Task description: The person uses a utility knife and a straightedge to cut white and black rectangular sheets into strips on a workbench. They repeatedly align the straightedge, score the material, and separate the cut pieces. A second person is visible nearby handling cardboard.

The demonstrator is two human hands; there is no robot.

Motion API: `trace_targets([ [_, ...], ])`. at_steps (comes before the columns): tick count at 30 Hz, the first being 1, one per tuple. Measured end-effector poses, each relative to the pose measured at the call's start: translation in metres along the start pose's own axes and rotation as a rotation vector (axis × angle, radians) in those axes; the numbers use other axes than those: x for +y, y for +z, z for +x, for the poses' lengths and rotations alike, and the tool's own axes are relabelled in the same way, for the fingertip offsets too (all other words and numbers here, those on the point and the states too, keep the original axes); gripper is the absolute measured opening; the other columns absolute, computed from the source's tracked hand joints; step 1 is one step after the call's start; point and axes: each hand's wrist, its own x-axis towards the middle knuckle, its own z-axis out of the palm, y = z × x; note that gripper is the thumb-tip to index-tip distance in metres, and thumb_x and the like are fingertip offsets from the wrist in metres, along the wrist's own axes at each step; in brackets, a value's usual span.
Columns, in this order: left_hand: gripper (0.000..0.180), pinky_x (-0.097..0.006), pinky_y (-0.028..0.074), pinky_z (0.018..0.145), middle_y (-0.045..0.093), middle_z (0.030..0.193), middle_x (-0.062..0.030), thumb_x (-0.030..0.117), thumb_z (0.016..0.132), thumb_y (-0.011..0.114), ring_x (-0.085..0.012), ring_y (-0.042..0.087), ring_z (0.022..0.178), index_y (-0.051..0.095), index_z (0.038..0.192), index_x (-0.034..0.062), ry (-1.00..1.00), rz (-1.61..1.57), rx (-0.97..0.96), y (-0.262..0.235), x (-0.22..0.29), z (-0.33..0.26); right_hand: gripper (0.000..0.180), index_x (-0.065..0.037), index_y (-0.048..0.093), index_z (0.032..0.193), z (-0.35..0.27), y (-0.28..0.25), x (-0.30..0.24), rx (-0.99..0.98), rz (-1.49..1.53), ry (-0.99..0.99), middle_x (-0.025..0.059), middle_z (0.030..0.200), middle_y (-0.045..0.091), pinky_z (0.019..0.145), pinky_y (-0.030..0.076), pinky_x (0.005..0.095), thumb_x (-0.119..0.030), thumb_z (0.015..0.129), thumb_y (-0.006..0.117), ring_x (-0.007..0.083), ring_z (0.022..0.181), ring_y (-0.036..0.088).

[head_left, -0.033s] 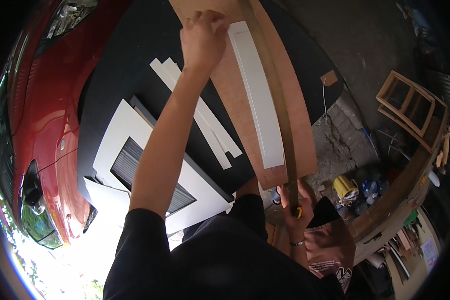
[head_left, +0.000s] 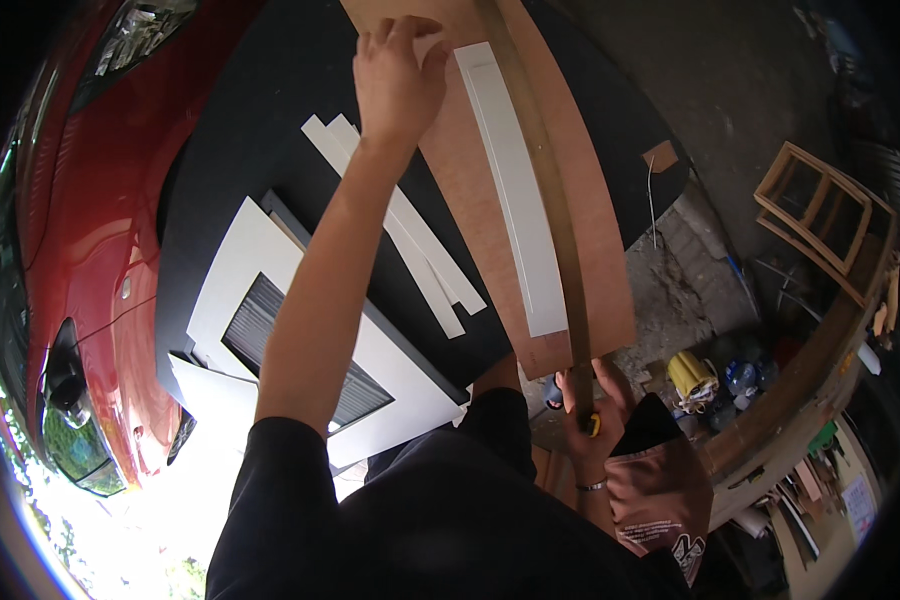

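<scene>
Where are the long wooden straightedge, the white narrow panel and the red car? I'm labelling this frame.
long wooden straightedge [head_left: 555,210], head view, middle of its length
white narrow panel [head_left: 515,190], head view, its flat face
red car [head_left: 80,230], head view, glossy body panel

black short sleeves, thin wrist bracelet [head_left: 592,486]

Right of the wooden bench [head_left: 830,350] I see a yellow canister [head_left: 692,375] beside a bluish round container [head_left: 742,377].

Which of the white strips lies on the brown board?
The long white strip with a grooved face, just right of the left hand. It lies on the brown board; the other white strips lie crossed on the black surface.
</scene>
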Motion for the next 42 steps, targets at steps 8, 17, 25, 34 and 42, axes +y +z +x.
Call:
trace_targets([
  [8, 0.033, -0.043, 0.050, 0.109, 0.069, 0.129, 0.0003, 0.017, 0.081, 0.080, -0.0255, 0.060, 0.127, 0.074, 0.114, 0.0169, 0.655, -0.094, -0.360, -0.016, -0.017, 0.015, 0.029, -0.006, 0.069, 0.103, -0.019, 0.045, 0.028, 0.004, -0.033, -0.072, 0.0132, 0.096, 0.071, 0.074, 0.052, 0.0363, -0.004, 0.074, 0.075, 0.0289, 0.081, 0.069],
  [17, 0.012, -0.040, 0.058, 0.082, 0.072, 0.099, -0.0080, 0.019, 0.088, 0.070, -0.0277, 0.069, 0.097, 0.072, 0.094, 0.0085, 1.122, -0.031, -0.697, 0.007, 0.001, 0.049, 0.030, -0.001, 0.066, 0.102, -0.027, 0.064, 0.054, -0.004, -0.193, -0.096, 0.0210, 0.117, 0.068, 0.086, 0.054, 0.0425, -0.013, 0.079, 0.078, 0.0362, 0.102, 0.067],
  [25, 0.009, -0.043, 0.057, 0.078, 0.070, 0.091, -0.0100, 0.013, 0.088, 0.065, -0.0326, 0.069, 0.092, 0.071, 0.089, 0.0063, 1.114, 0.079, -0.851, -0.007, 0.014, 0.065, 0.035, -0.002, 0.064, 0.114, 0.078, 0.032, -0.040, 0.053, -0.207, -0.106, 0.0174, 0.100, 0.062, 0.074, 0.052, 0.0435, -0.016, 0.087, 0.078, 0.0370, 0.098, 0.066],
  [34, 0.020, -0.043, 0.059, 0.082, 0.074, 0.093, -0.0146, 0.015, 0.096, 0.059, -0.0333, 0.071, 0.090, 0.074, 0.093, 0.0015, 0.941, 0.034, -1.055, -0.017, 0.029, 0.064, 0.059, -0.002, 0.056, 0.120, 0.116, 0.080, -0.080, -0.025, -0.208, -0.136, 0.0174, 0.107, 0.060, 0.080, 0.055, 0.0443, -0.005, 0.070, 0.087, 0.0376, 0.098, 0.065],
  [42, 0.016, -0.041, 0.061, 0.083, 0.075, 0.097, -0.0147, 0.012, 0.094, 0.063, -0.0306, 0.073, 0.090, 0.075, 0.094, 0.0023, 1.222, 0.051, -0.897, -0.006, 0.020, 0.062, 0.062, -0.003, 0.056, 0.118, 0.116, 0.087, -0.076, -0.004, -0.137, -0.070, 0.0171, 0.105, 0.060, 0.079, 0.056, 0.0429, -0.003, 0.066, 0.088, 0.0362, 0.096, 0.066],
])
